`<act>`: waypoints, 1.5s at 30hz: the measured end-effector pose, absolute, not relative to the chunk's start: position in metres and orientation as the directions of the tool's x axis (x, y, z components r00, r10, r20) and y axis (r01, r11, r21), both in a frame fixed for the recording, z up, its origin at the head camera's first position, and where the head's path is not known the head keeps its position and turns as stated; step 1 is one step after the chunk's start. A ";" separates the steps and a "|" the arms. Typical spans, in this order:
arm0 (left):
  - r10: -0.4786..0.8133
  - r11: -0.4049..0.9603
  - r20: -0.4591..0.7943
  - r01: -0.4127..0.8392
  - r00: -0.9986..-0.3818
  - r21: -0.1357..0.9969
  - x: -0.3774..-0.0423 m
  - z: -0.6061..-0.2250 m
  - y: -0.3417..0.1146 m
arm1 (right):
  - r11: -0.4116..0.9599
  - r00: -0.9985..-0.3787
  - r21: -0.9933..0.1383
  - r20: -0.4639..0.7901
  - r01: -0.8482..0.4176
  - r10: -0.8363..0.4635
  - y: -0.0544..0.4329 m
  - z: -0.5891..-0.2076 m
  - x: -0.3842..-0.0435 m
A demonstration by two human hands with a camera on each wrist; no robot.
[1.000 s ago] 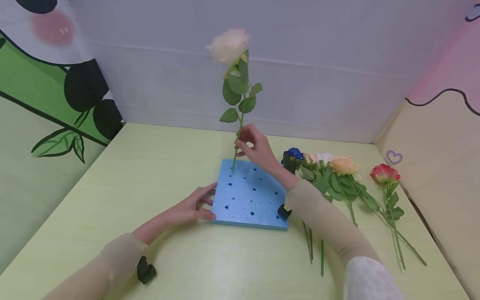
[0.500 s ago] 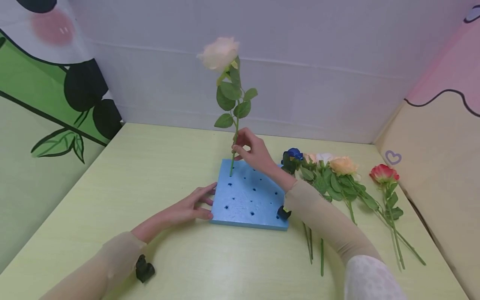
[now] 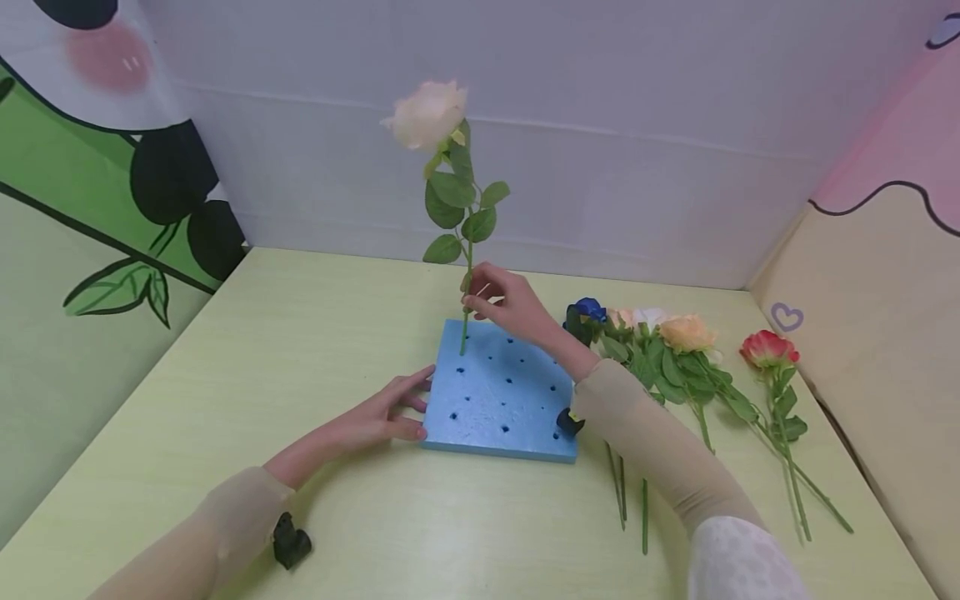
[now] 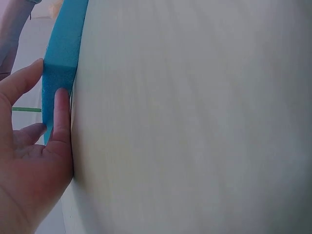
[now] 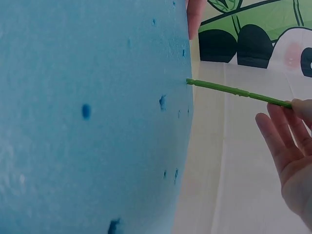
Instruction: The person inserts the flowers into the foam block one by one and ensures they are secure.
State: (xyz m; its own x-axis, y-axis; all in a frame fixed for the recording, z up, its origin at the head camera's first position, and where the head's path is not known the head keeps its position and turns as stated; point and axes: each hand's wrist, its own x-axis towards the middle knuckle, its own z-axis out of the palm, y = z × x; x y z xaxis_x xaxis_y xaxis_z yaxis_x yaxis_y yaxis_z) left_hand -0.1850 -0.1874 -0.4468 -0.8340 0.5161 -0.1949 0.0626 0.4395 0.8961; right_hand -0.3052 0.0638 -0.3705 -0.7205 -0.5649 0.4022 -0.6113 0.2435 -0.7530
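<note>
A pale pink, nearly white artificial rose (image 3: 429, 115) with green leaves stands almost upright over the blue foam board (image 3: 525, 408). My right hand (image 3: 512, 307) pinches its green stem between thumb and fingers. In the right wrist view, the lower end of the stem (image 5: 234, 90) is right at the board's holed surface. Along the board's left edge rests my left hand (image 3: 386, 415), its fingers spread and touching the side. The left wrist view shows those fingertips (image 4: 62, 105) against the blue edge.
To the right lie several artificial flowers, among them a blue rose (image 3: 590, 310), an orange one (image 3: 687, 332) and a red one (image 3: 769, 348). Their stems point toward the table's front. A light curtain (image 3: 637, 192) closes off the back; printed panels flank the table (image 3: 337, 317).
My right hand has moved slightly left and down with the rose, lowering the stem's end over the board's far left part. The left hand stays at the edge.
</note>
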 end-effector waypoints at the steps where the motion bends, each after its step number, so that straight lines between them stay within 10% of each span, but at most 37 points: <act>1: 0.516 0.438 -0.194 0.062 -0.834 0.897 -0.185 -0.447 -0.187 | 0.251 -0.720 -0.749 0.400 -0.614 -0.567 0.064 -0.370 -0.305; 45: 0.537 0.411 -0.175 0.075 -0.825 0.909 -0.186 -0.449 -0.188 | 0.321 -0.646 -0.655 0.339 -0.684 -0.684 0.061 -0.357 -0.306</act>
